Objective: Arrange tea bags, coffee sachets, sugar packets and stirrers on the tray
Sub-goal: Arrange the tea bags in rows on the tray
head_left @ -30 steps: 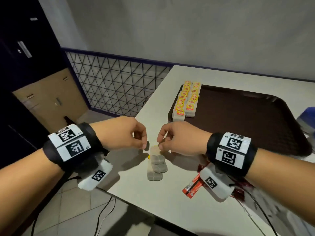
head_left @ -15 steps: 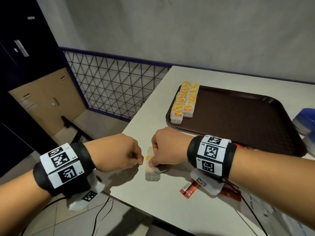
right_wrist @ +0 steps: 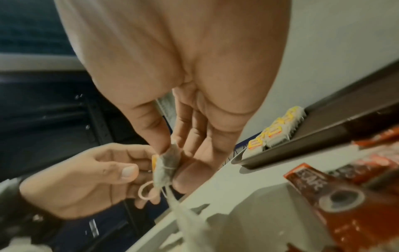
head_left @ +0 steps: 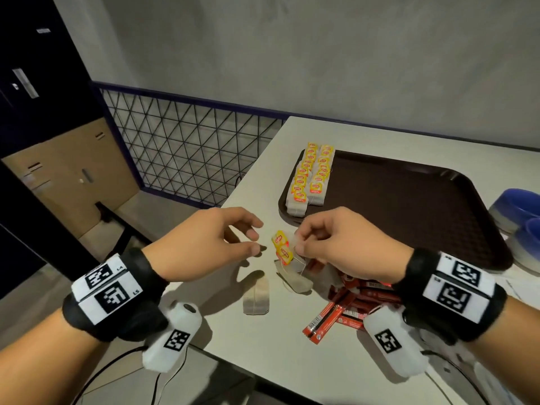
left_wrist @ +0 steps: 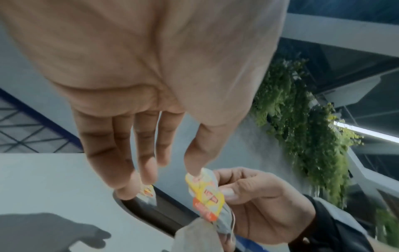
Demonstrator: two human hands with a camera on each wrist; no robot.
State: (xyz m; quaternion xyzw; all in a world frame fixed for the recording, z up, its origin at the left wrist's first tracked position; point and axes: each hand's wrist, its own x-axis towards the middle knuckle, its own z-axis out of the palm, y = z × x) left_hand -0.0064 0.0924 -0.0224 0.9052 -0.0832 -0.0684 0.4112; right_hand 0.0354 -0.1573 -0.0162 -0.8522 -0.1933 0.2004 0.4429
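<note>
My right hand pinches a small bunch of tea bags by their tops, yellow tags facing left and the bags dangling just above the table. In the right wrist view the thumb of my right hand presses the held tea bags against the fingers. My left hand hovers beside them with fingers relaxed. In the left wrist view the thumb tip of my left hand touches a yellow tag of the tea bags. One loose tea bag lies on the table. The brown tray holds two rows of tea bags along its left edge.
A heap of red coffee sachets lies under my right wrist. Blue bowls stand right of the tray. The white table ends close to my left, with a wire-mesh railing and floor beyond.
Both hands were down on a small stack of tea bags. Now my right hand has lifted some of them, my left hand has opened, and one bag stays on the table.
</note>
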